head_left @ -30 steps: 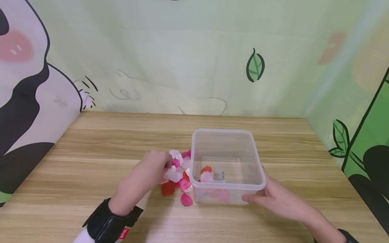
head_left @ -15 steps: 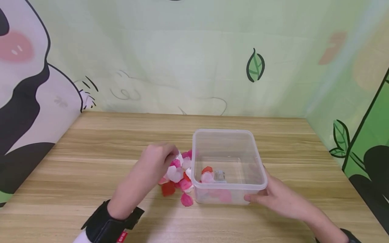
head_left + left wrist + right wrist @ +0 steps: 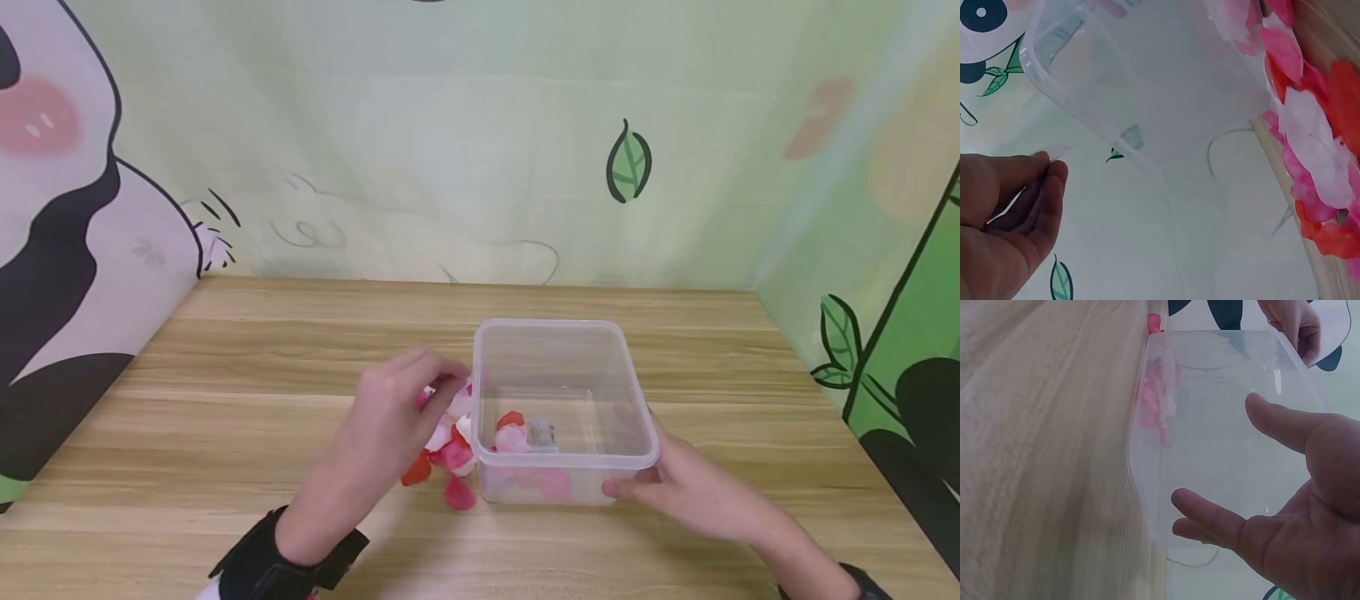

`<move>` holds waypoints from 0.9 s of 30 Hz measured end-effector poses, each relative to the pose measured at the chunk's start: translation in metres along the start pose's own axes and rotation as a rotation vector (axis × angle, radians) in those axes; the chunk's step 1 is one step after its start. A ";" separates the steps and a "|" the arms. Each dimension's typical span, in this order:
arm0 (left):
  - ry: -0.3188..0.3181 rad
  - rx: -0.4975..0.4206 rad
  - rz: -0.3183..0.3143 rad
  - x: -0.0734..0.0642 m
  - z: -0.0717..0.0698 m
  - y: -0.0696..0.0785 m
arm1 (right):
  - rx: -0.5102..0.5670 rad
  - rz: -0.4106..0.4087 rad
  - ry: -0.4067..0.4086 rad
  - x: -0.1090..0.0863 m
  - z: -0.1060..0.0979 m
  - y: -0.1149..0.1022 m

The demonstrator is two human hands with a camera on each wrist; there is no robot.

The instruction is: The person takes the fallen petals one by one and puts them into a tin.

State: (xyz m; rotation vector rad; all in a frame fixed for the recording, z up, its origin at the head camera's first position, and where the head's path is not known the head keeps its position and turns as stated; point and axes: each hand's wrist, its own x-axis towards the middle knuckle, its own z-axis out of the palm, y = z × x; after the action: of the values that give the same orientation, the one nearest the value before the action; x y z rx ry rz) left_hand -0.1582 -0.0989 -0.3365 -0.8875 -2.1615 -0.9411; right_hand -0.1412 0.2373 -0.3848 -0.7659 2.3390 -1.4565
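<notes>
My left hand (image 3: pixel 393 408) is over the petal pile at the left side of a clear plastic box (image 3: pixel 566 459). Between its thumb and fingertips it pinches a thin pale petal (image 3: pixel 1059 151), best seen in the left wrist view. Pink, white and red artificial petals (image 3: pixel 455 454) lie heaped on the table, partly hidden by that hand. My right hand (image 3: pixel 686 483) rests against the box's near right corner, its thumb on the front wall; in the right wrist view the thumb and fingers (image 3: pixel 1213 515) are extended along the plastic.
Inside the box lie a few petals (image 3: pixel 512 437) and a small clear object (image 3: pixel 542 435) whose kind I cannot tell. Everything stands on a wood-grain table (image 3: pixel 315 333). Behind it hangs a printed backdrop (image 3: pixel 450 167) with a panda and leaves.
My left hand has risen from the pile and moved right, toward the box's left rim, with a pale petal in its fingertips. The right hand and box stay almost still.
</notes>
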 end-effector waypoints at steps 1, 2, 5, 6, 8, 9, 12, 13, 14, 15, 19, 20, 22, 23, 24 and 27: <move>0.004 -0.014 0.014 0.000 0.001 0.001 | 0.003 0.005 0.001 0.000 0.000 0.000; 0.002 -0.030 0.025 0.000 0.001 0.003 | 0.004 0.007 0.001 0.000 0.000 0.000; -0.004 -0.066 0.068 -0.001 0.004 0.005 | 0.004 0.010 0.003 0.001 0.001 0.000; -0.009 -0.082 0.082 -0.001 0.005 0.006 | 0.007 0.006 0.002 0.001 0.001 0.000; -0.022 -0.109 0.099 -0.002 0.007 0.007 | 0.007 0.001 0.000 0.001 0.001 0.000; -0.029 -0.119 0.104 -0.002 0.008 0.007 | 0.007 0.002 0.001 0.001 0.001 0.000; -0.051 -0.138 0.099 -0.003 0.009 0.007 | 0.005 0.002 0.002 0.001 0.001 0.000; -0.054 -0.136 0.098 -0.003 0.010 0.007 | 0.000 0.003 0.003 0.001 0.000 0.000; -0.057 -0.136 0.097 -0.003 0.010 0.007 | -0.005 0.000 0.003 0.001 0.000 -0.001; -0.056 -0.130 0.097 -0.003 0.010 0.007 | -0.007 -0.001 0.003 0.001 0.000 -0.001; -0.058 -0.106 0.086 -0.002 0.011 0.006 | -0.009 -0.007 0.002 0.001 0.000 0.000; -0.059 -0.097 0.082 -0.002 0.011 0.005 | -0.008 -0.008 0.001 0.001 0.000 0.000; -0.066 -0.073 0.067 -0.002 0.011 0.004 | -0.007 -0.010 0.001 0.000 0.000 0.000; -0.071 -0.059 0.059 -0.002 0.011 0.003 | -0.005 -0.010 0.001 0.000 0.000 0.000; -0.079 -0.046 0.049 -0.002 0.011 0.001 | -0.003 -0.009 0.001 0.000 0.000 0.001; -0.119 0.003 -0.004 -0.003 0.010 -0.002 | -0.001 -0.009 0.000 0.000 0.000 0.001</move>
State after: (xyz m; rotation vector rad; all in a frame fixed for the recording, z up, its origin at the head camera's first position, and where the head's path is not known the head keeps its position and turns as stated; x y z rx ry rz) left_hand -0.1604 -0.0937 -0.3452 -0.9598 -2.2652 -0.9069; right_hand -0.1416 0.2373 -0.3858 -0.7776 2.3394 -1.4599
